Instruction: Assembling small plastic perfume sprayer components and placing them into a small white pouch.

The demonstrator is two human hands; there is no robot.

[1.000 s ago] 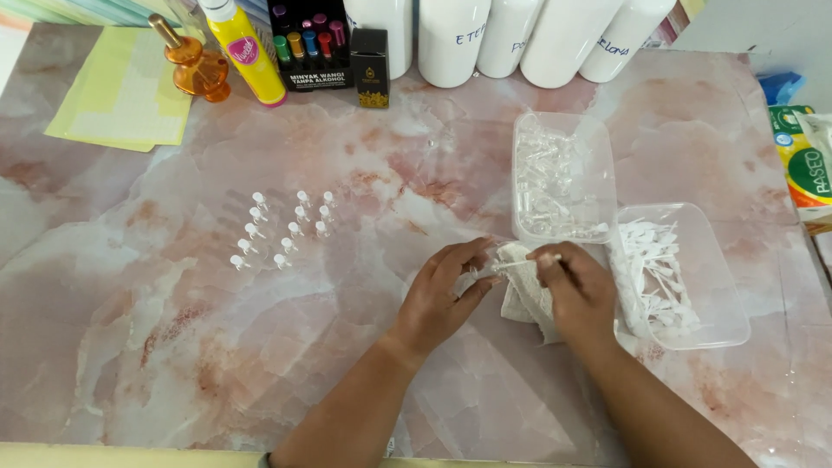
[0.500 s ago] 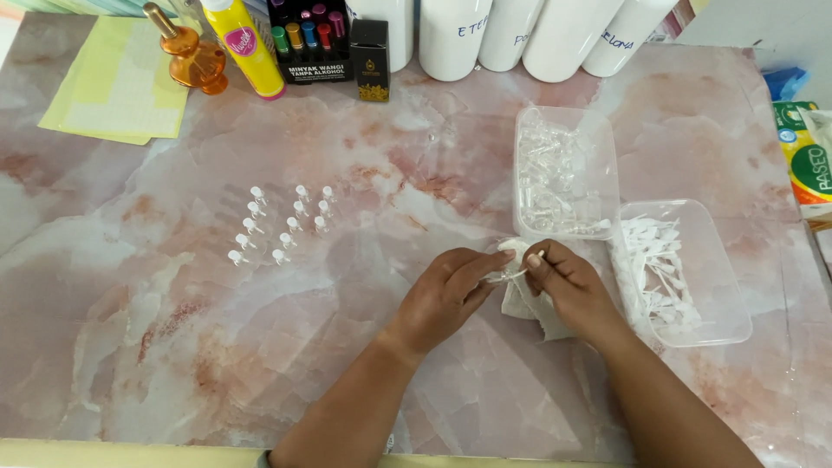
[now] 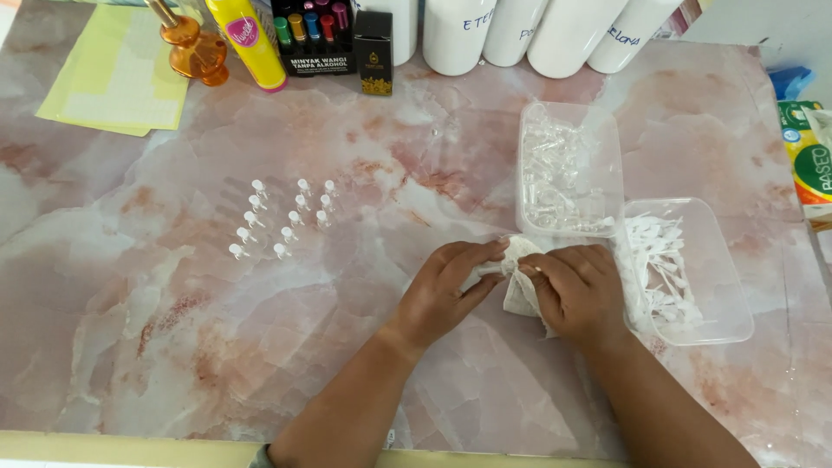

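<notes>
My left hand (image 3: 446,290) and my right hand (image 3: 576,290) meet over a crumpled white cloth (image 3: 520,290) on the pink marble table (image 3: 173,347). Between the fingertips of both hands is a small clear piece; its shape is too small to tell. Just past the hands stands a clear plastic tub (image 3: 568,169) of small clear vials. A second clear tub (image 3: 685,269) of white sprayer tops lies right of my right hand. Several small capped vials (image 3: 282,217) stand in rows to the left.
Along the far edge stand white bottles (image 3: 537,30), a black box (image 3: 373,52), a rack of coloured vials (image 3: 308,35), a yellow bottle (image 3: 247,43) and an orange glass bottle (image 3: 186,43). Yellow paper (image 3: 108,82) lies far left. A green packet (image 3: 810,156) sits at right.
The hands have stayed over the cloth, with the fingers shifting slightly around the small piece. The view has tilted a little; nothing on the table moved.
</notes>
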